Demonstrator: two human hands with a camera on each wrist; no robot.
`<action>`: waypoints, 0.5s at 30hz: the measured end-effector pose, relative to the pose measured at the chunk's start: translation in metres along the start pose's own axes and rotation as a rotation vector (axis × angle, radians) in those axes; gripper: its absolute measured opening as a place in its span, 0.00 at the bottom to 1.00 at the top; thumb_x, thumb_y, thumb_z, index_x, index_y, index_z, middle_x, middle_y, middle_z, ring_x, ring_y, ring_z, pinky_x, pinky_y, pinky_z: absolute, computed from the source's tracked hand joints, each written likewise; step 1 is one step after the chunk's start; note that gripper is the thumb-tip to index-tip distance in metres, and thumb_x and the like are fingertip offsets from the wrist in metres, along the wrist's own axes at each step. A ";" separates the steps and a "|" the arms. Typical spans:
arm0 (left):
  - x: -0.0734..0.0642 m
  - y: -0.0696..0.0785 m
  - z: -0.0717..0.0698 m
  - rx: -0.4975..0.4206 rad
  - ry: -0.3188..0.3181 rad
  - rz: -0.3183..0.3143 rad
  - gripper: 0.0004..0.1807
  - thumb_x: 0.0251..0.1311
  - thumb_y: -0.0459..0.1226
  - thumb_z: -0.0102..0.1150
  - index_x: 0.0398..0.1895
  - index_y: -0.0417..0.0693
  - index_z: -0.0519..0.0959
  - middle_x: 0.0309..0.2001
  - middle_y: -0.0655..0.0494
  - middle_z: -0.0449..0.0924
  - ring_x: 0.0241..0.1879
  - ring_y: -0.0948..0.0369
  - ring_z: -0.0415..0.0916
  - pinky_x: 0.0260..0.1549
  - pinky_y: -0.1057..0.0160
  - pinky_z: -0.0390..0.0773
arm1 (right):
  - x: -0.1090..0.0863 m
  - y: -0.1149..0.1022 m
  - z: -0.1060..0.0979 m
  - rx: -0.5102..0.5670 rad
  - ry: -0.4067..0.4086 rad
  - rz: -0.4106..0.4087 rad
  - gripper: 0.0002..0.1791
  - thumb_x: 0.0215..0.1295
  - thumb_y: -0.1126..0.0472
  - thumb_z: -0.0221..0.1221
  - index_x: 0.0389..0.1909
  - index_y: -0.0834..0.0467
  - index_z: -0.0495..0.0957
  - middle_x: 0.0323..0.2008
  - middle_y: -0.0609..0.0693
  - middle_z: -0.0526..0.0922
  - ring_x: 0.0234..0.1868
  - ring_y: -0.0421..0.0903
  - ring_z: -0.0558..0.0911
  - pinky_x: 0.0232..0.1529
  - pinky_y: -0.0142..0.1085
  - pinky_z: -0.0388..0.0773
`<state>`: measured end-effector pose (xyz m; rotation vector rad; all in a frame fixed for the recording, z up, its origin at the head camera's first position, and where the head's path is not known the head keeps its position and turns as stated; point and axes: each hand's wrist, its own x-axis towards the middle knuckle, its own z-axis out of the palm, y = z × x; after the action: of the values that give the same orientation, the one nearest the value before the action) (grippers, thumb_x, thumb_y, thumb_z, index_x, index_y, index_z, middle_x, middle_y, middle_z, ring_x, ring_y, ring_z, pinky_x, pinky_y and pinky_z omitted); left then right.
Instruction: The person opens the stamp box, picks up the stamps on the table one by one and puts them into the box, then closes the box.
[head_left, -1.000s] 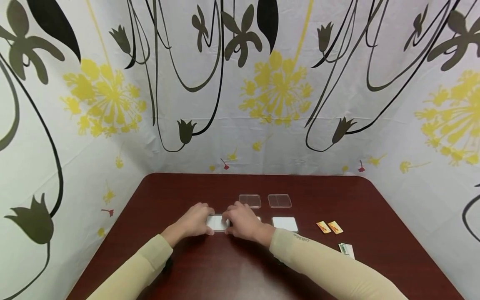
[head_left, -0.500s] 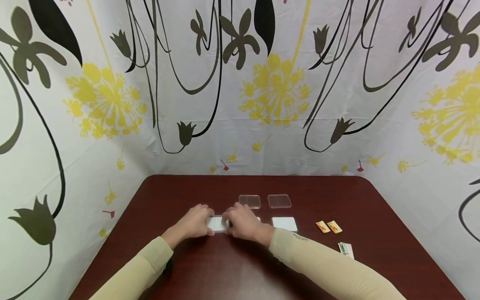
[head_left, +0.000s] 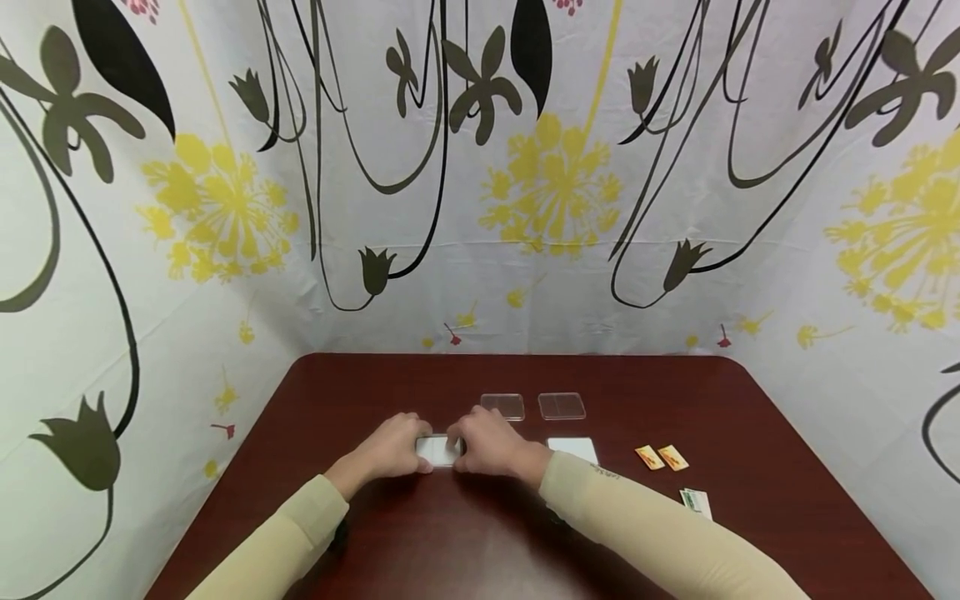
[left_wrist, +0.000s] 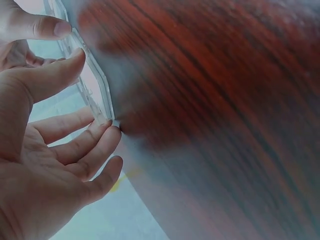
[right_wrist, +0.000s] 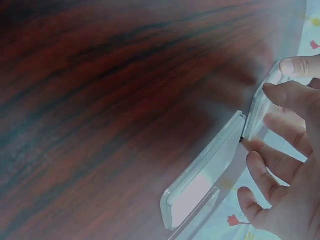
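Observation:
Both hands hold a flat, clear plastic case (head_left: 439,451) with a white inside, low over the table. My left hand (head_left: 392,446) grips its left end. In the left wrist view the thumb lies at the near edge of the case (left_wrist: 97,82) and the fingertips at its corner. My right hand (head_left: 489,442) pinches the right end between thumb and fingers. The right wrist view shows a second case with a white face (right_wrist: 207,172) lying beside that hand's fingers. Part of the held case is hidden under the hands.
Two clear plastic lids (head_left: 562,406) lie toward the back of the dark red table (head_left: 375,379). Right of my right hand is a white case (head_left: 573,451). Farther right are two orange packets (head_left: 672,457) and some white-and-green packets (head_left: 696,502). A patterned cloth (head_left: 450,208) hangs behind.
The head view has tilted slightly, so everything sits a little lower in it. Both hands keep their hold on the case, with almost no movement.

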<state>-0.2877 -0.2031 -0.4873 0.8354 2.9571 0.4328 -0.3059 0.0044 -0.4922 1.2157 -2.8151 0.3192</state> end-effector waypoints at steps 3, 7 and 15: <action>0.000 -0.001 -0.001 -0.016 -0.002 0.002 0.25 0.41 0.49 0.70 0.42 0.47 0.79 0.34 0.57 0.74 0.29 0.63 0.66 0.27 0.64 0.68 | 0.001 0.001 -0.001 0.009 -0.008 -0.003 0.13 0.42 0.48 0.65 0.33 0.41 0.82 0.25 0.36 0.78 0.32 0.40 0.67 0.32 0.41 0.66; -0.001 -0.005 0.000 -0.064 -0.020 -0.007 0.28 0.43 0.50 0.69 0.46 0.46 0.78 0.37 0.56 0.74 0.31 0.63 0.68 0.28 0.64 0.69 | 0.002 0.003 -0.003 0.029 -0.040 0.009 0.12 0.43 0.48 0.65 0.33 0.41 0.81 0.25 0.37 0.77 0.31 0.39 0.67 0.31 0.38 0.67; -0.004 -0.007 -0.001 -0.121 -0.061 -0.050 0.42 0.42 0.55 0.67 0.60 0.44 0.69 0.50 0.53 0.70 0.48 0.57 0.67 0.40 0.58 0.70 | 0.003 0.002 -0.013 0.047 -0.089 0.009 0.12 0.45 0.46 0.66 0.34 0.40 0.81 0.28 0.35 0.76 0.34 0.39 0.68 0.37 0.42 0.67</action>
<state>-0.2879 -0.2113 -0.4881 0.7462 2.8555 0.5668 -0.3097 0.0060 -0.4798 1.2572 -2.9049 0.3415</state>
